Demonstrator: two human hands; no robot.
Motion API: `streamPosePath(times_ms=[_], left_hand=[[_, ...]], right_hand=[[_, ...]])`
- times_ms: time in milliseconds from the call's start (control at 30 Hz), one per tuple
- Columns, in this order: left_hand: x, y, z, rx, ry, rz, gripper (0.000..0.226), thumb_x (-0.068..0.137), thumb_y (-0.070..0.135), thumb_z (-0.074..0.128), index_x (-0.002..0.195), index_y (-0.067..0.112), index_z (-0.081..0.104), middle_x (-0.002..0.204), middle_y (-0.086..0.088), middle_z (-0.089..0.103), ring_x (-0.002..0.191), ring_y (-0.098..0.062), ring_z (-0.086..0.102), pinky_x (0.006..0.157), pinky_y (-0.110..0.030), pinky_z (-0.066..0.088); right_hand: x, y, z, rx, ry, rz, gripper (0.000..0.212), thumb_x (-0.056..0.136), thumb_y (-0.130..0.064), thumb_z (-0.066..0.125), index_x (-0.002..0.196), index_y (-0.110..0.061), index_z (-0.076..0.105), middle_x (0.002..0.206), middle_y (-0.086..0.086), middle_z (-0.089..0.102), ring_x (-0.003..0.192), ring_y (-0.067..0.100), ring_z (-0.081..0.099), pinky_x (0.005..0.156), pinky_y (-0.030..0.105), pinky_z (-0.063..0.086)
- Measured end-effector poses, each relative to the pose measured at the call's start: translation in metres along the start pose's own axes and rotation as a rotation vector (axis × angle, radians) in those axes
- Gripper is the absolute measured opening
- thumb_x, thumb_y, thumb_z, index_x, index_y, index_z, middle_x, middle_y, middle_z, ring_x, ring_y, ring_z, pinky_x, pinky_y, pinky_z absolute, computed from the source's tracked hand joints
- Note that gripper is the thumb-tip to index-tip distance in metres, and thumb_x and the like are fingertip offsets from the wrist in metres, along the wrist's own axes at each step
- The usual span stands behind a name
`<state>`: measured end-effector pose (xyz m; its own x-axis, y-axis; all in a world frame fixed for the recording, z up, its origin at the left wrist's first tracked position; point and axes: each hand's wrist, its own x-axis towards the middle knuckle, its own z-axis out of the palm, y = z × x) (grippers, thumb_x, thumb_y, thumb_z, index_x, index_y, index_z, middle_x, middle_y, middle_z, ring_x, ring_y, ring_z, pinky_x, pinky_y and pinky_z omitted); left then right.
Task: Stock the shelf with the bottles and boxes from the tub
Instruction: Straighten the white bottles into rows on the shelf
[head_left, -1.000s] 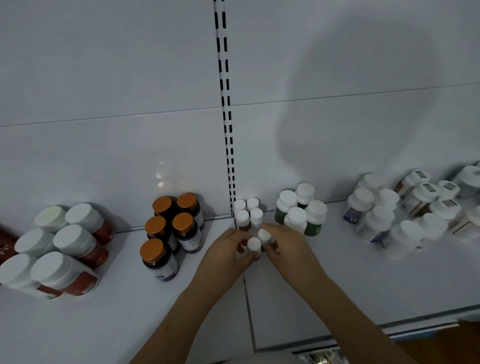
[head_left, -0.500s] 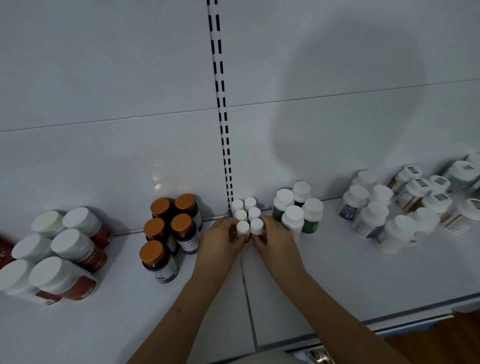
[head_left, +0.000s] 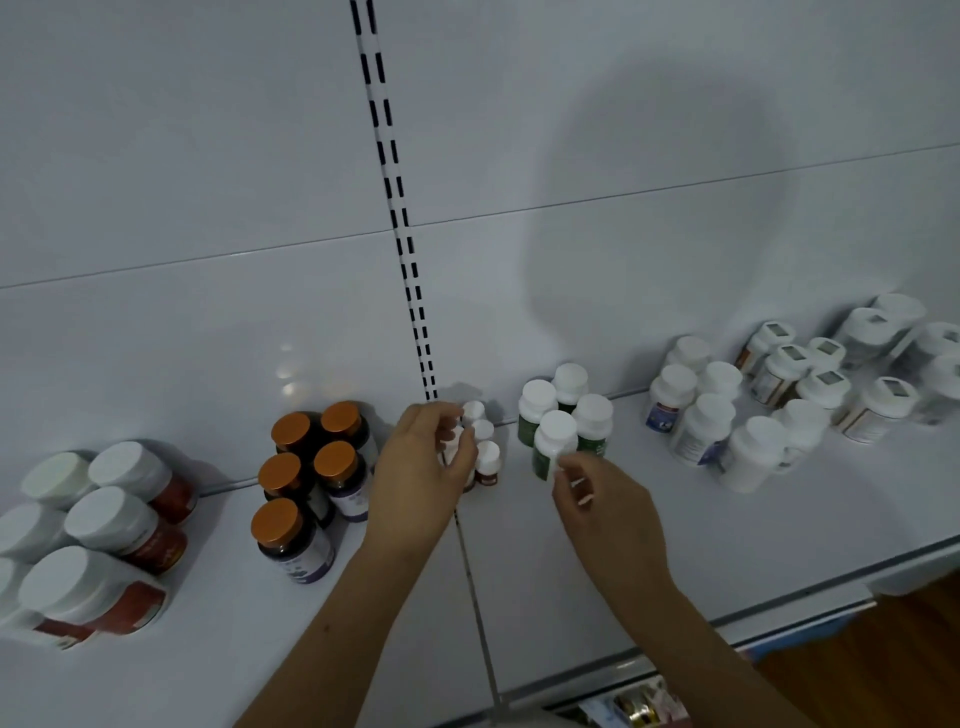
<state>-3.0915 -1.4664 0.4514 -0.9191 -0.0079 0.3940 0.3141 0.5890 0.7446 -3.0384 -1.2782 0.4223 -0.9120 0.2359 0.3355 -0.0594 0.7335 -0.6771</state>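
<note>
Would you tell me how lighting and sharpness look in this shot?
Head view: dim, bluish light; a large round shadow on the back panel; small glare spots above the orange-capped bottles; the white bottles at far right smear and lean with wide-angle distortion.

Legible text: none. You will find printed labels on the orange-capped bottles (head_left: 291, 525), the red-labelled jars (head_left: 130, 525), the green-labelled bottles (head_left: 545, 441) and the white bottles (head_left: 696, 421) on the shelf (head_left: 571, 561), but every one is too small and blurred to read; no brand, number or sign can be made out.
</note>
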Motion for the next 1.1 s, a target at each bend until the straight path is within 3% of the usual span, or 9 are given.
streamPosePath(times_ms=[133,233,400,533,667,833,1000,1100], left_hand=[[0.017,0.016,0.014,0.053,-0.071,0.081,0.018,0.091,0.018,0.066,0.109,0.017,0.065,0.102,0.003,0.060,0.086,-0.006,0.058,0.080,-0.028,0.052],[0.038,0.023,0.027,0.132,-0.163,0.126,0.023,0.091,0.023,0.066,0.112,0.015,0.064,0.108,0.000,0.060,0.087,-0.009,0.058,0.079,-0.027,0.051],[0.073,0.032,0.049,0.277,-0.448,0.133,0.033,0.091,0.030,0.065,0.119,0.013,0.062,0.117,-0.003,0.060,0.099,-0.020,0.061,0.083,-0.029,0.048],[0.090,0.039,0.060,0.356,-0.592,0.159,0.025,0.088,0.030,0.067,0.103,0.010,0.063,0.100,-0.007,0.064,0.089,-0.023,0.062,0.079,-0.035,0.052],[0.096,0.040,0.064,0.428,-0.608,0.179,0.027,0.085,0.027,0.069,0.104,0.008,0.063,0.099,-0.008,0.063,0.088,-0.023,0.061,0.079,-0.034,0.051],[0.101,0.039,0.066,0.445,-0.594,0.190,0.022,0.082,0.028,0.070,0.085,0.012,0.056,0.085,-0.005,0.059,0.080,-0.023,0.060,0.064,-0.029,0.043],[0.105,0.043,0.070,0.483,-0.495,0.197,0.026,0.086,0.029,0.069,0.102,0.009,0.062,0.100,-0.007,0.061,0.090,-0.023,0.058,0.069,-0.027,0.036],[0.098,0.042,0.078,0.478,-0.488,0.199,0.021,0.087,0.023,0.066,0.103,0.010,0.062,0.104,-0.008,0.063,0.094,-0.026,0.062,0.071,-0.027,0.041]], right_hand=[[0.024,0.009,-0.024,0.040,0.100,0.043,0.013,0.092,-0.022,0.061,0.105,-0.022,0.064,0.090,-0.009,0.064,0.075,0.006,0.060,0.070,0.031,0.054],[0.054,0.012,-0.032,0.081,0.066,0.048,0.026,0.093,-0.024,0.061,0.119,-0.019,0.059,0.106,-0.005,0.062,0.087,0.010,0.058,0.079,0.033,0.053],[0.106,0.009,-0.022,-0.074,-0.136,-0.015,0.044,0.090,-0.027,0.062,0.131,-0.016,0.052,0.125,0.006,0.056,0.109,0.023,0.056,0.087,0.031,0.042],[0.129,0.010,-0.008,-0.123,-0.322,0.017,0.040,0.088,-0.020,0.063,0.127,-0.012,0.055,0.129,0.008,0.051,0.113,0.026,0.054,0.091,0.028,0.040],[0.140,0.010,-0.004,-0.167,-0.291,0.095,0.031,0.084,-0.016,0.063,0.113,-0.013,0.055,0.117,0.010,0.053,0.100,0.027,0.057,0.076,0.026,0.040],[0.142,0.015,-0.009,-0.205,-0.286,0.175,0.026,0.083,-0.030,0.065,0.100,-0.013,0.058,0.099,0.006,0.065,0.092,0.025,0.061,0.069,0.032,0.046],[0.148,0.012,-0.015,-0.261,-0.148,0.178,0.025,0.084,-0.035,0.062,0.099,-0.015,0.058,0.094,0.002,0.062,0.086,0.023,0.061,0.063,0.030,0.041],[0.149,0.016,-0.010,-0.269,-0.208,0.205,0.022,0.082,-0.034,0.063,0.091,-0.016,0.055,0.089,0.002,0.060,0.086,0.024,0.060,0.065,0.032,0.045]])
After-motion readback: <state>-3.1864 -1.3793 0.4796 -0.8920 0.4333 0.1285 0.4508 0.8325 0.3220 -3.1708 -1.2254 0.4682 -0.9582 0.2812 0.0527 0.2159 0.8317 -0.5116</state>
